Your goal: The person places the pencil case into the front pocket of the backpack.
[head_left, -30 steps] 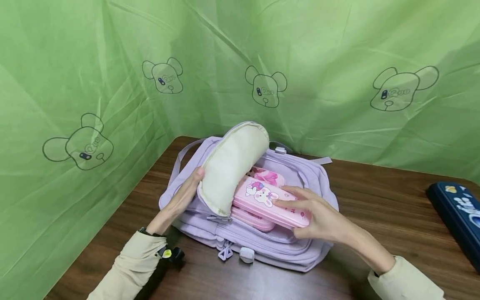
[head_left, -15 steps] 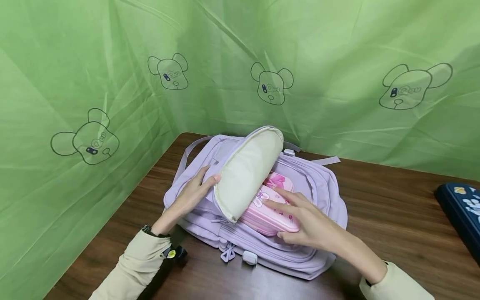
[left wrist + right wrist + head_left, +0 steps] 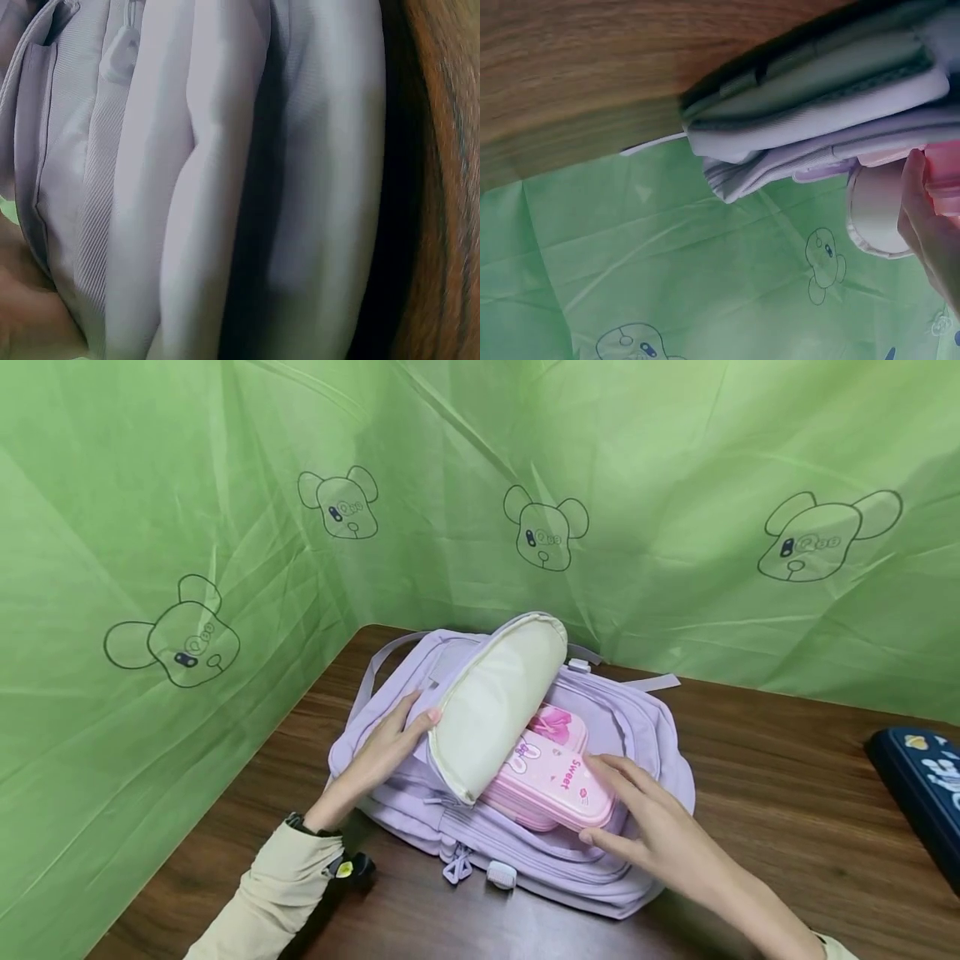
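A lilac backpack [image 3: 645, 752] lies on the table with its front pocket unzipped. The pocket's flap [image 3: 498, 710], cream inside, is raised. My left hand [image 3: 378, 752] holds the flap at its left edge, thumb at the rim. A pink pencil case [image 3: 558, 781] with a rabbit and "Sweet" print lies partly under the flap. Its right end shows, on top of another pink case [image 3: 558, 724] with a flower print. My right hand [image 3: 652, 822] is at that end, fingers and thumb spread around its corners. In the right wrist view a finger [image 3: 915, 202] is against the pink case [image 3: 945, 176].
A dark blue pencil case [image 3: 918, 793] lies at the right side of the wooden table [image 3: 772, 777]. Green fabric [image 3: 450, 468] printed with mouse heads stands behind and on the left. Zipper pulls [image 3: 457, 864] and a buckle [image 3: 501, 875] hang at the bag's front.
The flap has come down further over the cases, with the left hand following it right. The rabbit case first slid left under the flap, then slightly right. The right hand has drawn back to its end.
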### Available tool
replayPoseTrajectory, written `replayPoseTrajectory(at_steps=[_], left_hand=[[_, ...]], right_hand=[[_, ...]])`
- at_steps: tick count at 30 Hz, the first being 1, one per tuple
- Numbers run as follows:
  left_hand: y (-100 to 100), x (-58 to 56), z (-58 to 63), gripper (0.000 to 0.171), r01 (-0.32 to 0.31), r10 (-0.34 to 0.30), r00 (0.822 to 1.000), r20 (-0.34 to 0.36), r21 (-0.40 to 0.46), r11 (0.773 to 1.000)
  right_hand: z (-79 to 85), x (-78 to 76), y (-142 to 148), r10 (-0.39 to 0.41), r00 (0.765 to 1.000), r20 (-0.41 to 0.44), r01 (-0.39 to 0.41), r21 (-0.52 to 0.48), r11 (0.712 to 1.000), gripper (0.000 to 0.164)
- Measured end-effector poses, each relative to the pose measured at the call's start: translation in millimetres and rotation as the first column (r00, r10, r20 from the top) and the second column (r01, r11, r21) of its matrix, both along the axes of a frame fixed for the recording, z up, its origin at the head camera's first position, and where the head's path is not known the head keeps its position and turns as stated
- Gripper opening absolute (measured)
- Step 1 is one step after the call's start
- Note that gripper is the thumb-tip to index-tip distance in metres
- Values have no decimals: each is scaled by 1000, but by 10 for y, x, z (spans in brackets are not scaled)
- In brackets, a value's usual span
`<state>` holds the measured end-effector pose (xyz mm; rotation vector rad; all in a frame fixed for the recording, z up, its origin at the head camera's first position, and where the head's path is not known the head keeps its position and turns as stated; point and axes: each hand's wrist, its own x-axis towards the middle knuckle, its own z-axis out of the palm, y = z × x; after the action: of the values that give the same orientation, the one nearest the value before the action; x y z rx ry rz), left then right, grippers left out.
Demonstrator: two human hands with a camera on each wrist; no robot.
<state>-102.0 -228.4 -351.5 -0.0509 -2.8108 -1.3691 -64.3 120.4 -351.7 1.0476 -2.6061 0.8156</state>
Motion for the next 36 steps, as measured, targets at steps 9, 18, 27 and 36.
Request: replayPoseTrajectory(at_steps=[9, 18, 27, 36], left_hand=[[25, -1, -11, 75, -36, 30, 998, 60, 101, 994], [73, 6, 5, 75, -80, 69, 995, 77, 156, 984], [100, 19, 23, 73, -98, 94, 995, 35, 158, 983], [90, 39, -19, 70, -91, 91, 996, 6, 163, 982]], right_hand=[[7, -34, -42, 29, 999, -21, -30, -68, 997, 74], [41, -82, -186, 57, 997, -47, -59, -38, 998, 76], [77, -147, -336, 57, 998, -33, -58, -18, 998, 77], [86, -160, -388, 75, 997, -12, -75, 6, 997, 76]])
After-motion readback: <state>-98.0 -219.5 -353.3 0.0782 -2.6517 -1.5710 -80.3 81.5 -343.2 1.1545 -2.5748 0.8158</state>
